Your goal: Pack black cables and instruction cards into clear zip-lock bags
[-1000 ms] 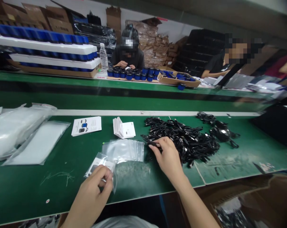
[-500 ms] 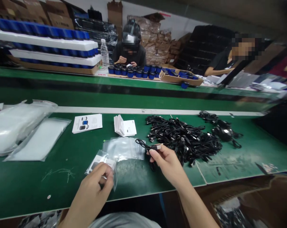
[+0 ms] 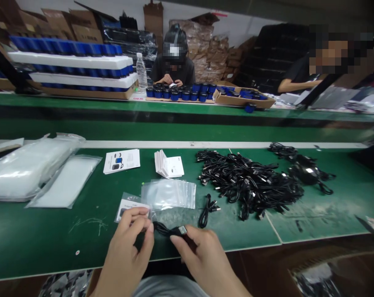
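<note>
Between thumb and fingers my right hand [image 3: 202,247] pinches a coiled black USB cable [image 3: 166,229], its metal plug pointing up. My left hand [image 3: 133,235] is closed on the edge of a clear plastic bag [image 3: 129,199] with a printed leaflet inside. The coil's far end meets the bag's opening by my left fingertips; how far it is inside I cannot tell. Just beyond lie flat clear zip bags [image 3: 168,194], fanned out. A single bundled cable [image 3: 208,210] rests on the green table to their right, beside a large pile of black cables [image 3: 249,181].
Printed leaflets [image 3: 121,160] and a stack of folded booklets [image 3: 170,164] lie behind the bags. Thick packs of plastic bags [image 3: 29,169] are at left. Across the table, two people work near trays of blue-black jars [image 3: 181,94]. An open box [image 3: 317,280] sits below the front edge.
My right hand has brought the cable down and left from beside the pile to the bag in my left hand. The single bundled cable on the table now shows fully.
</note>
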Demonstrator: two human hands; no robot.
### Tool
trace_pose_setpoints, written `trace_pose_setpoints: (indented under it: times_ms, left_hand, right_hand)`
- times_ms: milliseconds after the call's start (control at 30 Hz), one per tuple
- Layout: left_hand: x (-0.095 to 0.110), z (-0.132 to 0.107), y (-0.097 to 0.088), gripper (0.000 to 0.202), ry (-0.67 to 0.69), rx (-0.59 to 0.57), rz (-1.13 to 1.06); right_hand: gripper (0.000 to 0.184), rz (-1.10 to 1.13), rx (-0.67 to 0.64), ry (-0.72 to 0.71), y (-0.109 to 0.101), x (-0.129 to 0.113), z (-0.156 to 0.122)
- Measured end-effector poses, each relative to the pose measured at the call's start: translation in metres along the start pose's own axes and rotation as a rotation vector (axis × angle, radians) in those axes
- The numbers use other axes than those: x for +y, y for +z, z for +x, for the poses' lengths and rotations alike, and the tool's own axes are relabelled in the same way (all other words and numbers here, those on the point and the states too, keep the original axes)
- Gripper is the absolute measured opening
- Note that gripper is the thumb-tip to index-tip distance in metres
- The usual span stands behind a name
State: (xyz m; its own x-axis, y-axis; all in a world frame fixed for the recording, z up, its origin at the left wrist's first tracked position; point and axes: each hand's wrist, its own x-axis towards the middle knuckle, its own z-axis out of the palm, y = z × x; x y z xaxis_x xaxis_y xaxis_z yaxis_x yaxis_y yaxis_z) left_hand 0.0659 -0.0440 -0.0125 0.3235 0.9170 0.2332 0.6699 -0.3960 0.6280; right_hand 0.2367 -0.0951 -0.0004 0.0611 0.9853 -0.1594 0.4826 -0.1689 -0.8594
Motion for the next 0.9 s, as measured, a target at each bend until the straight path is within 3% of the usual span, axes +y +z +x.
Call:
trace_pose_setpoints:
  times_ms: [100,167,233,333,400,467,600,700,767,833,900]
  left_hand:
    - [-0.002,-0.001,-0.001,0.014,0.054,0.041,0.021]
    - [-0.002,-0.001,-0.001,0.013,0.051,0.032,0.014]
    - [-0.002,-0.001,-0.002,0.014,0.050,0.032,0.011]
    - [0.000,-0.001,-0.003,0.014,0.067,0.044,0.026]
    - [0.002,-0.003,-0.004,0.015,0.088,0.066,0.046]
    - [0.005,-0.005,-0.006,0.013,0.116,0.096,0.066]
    - [0.012,-0.009,-0.006,0.012,0.145,0.143,0.096]
    - [0.017,-0.010,-0.005,0.015,0.103,0.152,0.093]
    - [0.019,-0.010,-0.005,0.015,0.096,0.159,0.075]
    - [0.022,-0.010,-0.004,0.014,0.129,0.184,0.073]
    - [0.026,-0.011,-0.003,0.013,0.185,0.200,0.096]
  right_hand:
    - [0.043,0.431,-0.169,0.241,0.010,0.000,0.000]
    - [0.043,0.571,-0.239,0.316,0.016,0.001,-0.001]
    - [0.041,0.492,-0.177,0.258,0.018,0.002,-0.002]
    - [0.033,0.145,0.037,-0.084,0.018,0.000,-0.003]
    - [0.029,0.026,0.080,-0.258,0.019,-0.002,-0.001]
    - [0.033,0.040,0.081,-0.255,0.021,-0.004,0.002]
    - [0.038,0.235,0.022,-0.068,0.026,-0.011,0.008]
    - [0.032,0.261,-0.078,-0.162,0.023,-0.015,0.010]
    - [0.031,0.067,0.005,-0.329,0.021,-0.015,0.009]
    - [0.032,-0.203,0.198,-0.458,0.021,-0.013,0.010]
    - [0.030,-0.400,0.393,-0.497,0.025,-0.012,0.011]
